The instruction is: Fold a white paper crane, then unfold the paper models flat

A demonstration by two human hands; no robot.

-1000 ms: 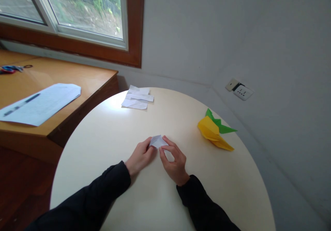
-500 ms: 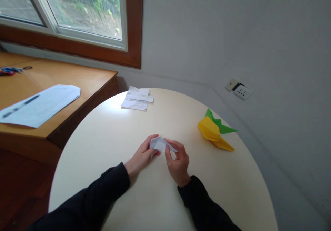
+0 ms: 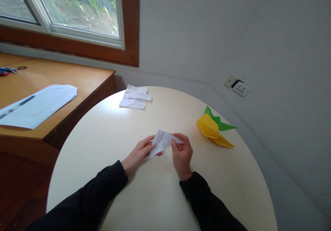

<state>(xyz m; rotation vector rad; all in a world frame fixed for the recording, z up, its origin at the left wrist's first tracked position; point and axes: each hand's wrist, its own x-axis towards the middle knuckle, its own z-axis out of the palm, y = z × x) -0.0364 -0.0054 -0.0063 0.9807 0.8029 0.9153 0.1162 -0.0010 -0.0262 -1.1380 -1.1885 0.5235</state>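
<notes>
A small folded piece of white paper point(image 3: 161, 142), creased and roughly triangular, is held between my two hands above the round table. My left hand point(image 3: 141, 151) grips its left side, thumb on top and fingers partly hidden behind it. At the paper's right corner, my right hand point(image 3: 182, 155) pinches it between thumb and fingers. Some fingertips of the left hand show below the paper's lower edge.
The round cream table point(image 3: 144, 196) holds white paper pieces point(image 3: 134, 98) at its far edge and yellow folded paper point(image 3: 210, 129) with green folded paper point(image 3: 223, 125) at right. On the wooden desk point(image 3: 85, 76) lie paper sheets point(image 3: 49, 103), a pen point(image 3: 27, 100) and scissors point(image 3: 12, 70).
The folded paper has turned and opened out flatter, showing a broader face. My right hand has shifted slightly right, apart from the left hand. The whole view has moved a little.
</notes>
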